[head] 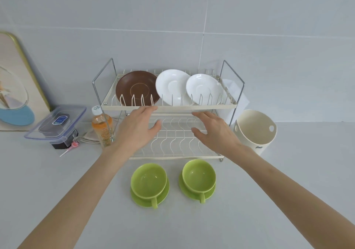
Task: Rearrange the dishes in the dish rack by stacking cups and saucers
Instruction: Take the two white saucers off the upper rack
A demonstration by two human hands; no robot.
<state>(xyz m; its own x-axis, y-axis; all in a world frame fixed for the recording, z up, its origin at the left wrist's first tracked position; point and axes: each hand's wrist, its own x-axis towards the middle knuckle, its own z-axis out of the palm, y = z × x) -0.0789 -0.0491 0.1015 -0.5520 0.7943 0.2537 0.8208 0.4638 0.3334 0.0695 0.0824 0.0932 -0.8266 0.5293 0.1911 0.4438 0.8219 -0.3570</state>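
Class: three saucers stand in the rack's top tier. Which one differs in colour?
The brown saucer, leftmost in the top tier; the other two saucers are white.

rack (169, 106): three saucers (137, 88) upright, top tier | two green cups (148, 179) on saucers, counter in front

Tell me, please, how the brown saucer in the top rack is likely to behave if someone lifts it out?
The brown saucer looks rigid and glazed, so probably stiff and a little slippery. It leans between the rack's prongs, so it may catch unless lifted upward. It overlaps the neighbouring white saucer, so it might knock it, and both could chip.
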